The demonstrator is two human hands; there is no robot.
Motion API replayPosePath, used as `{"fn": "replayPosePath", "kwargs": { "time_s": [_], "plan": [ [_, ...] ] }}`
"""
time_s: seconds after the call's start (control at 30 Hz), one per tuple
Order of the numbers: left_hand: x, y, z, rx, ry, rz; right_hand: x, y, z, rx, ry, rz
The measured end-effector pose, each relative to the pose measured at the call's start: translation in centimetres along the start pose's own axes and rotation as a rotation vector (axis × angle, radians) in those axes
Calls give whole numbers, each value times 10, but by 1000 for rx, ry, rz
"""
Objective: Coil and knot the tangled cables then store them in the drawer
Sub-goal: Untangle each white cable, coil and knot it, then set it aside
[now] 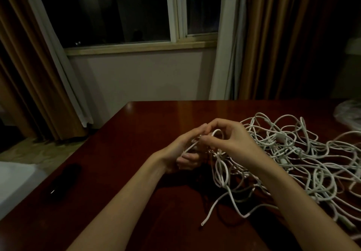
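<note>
- My left hand (185, 149) is curled round a small bundle of white cable, palm turned inward, fingers closed on the loops; my right hand (224, 139) pinches one strand between thumb and fingertips, holding up a small loop (216, 133) just above the bundle.
- The rest of the cables (293, 153) lie in a loose white tangle on the dark wooden table (148, 118), spreading from my hands out to my right; one free end (203, 223) trails toward me near the table's front; no drawer is in sight.
- As I judge it, I am early in the job: gathering the first coil out of the mess, or closing a knot round it; I cannot tell which from the dim light.
- To do it well, I would keep the left grip firm so the loops already gathered do not spring apart; feed the strand with the right in even turns, each the same size as the last.
- I would draw slack gently from the heap rather than yank; a hard pull may tighten crossings further down.
- If a snag comes, better to lift the strand clear and trace it back than to force it.
- A dark flat object (62, 180) lies on the table to my left, well apart from the cables; a clear bag (349, 114) sits at the far right edge.
</note>
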State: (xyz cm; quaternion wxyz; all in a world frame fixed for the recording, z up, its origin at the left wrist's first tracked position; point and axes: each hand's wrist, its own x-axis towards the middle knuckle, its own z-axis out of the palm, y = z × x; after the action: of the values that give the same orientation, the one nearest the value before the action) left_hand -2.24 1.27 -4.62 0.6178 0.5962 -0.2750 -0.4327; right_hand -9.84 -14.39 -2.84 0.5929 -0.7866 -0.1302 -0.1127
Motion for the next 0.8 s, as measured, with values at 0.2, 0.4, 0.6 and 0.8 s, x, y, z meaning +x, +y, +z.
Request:
{"fn": "replayPosePath", "kwargs": {
  "time_s": [0.2,0.4,0.6,0.8],
  "plan": [
    [-9,1,-14,-28,-175,27,2,2,2,5,4,27],
    [-1,-2,-19,-263,0,199,3,7,2,-21,66,73],
    [0,3,-23,-417,366,438,4,10,6,-229,97,50],
    [5,0,-11,-243,354,361,3,6,9,-330,77,16]
  ]
}}
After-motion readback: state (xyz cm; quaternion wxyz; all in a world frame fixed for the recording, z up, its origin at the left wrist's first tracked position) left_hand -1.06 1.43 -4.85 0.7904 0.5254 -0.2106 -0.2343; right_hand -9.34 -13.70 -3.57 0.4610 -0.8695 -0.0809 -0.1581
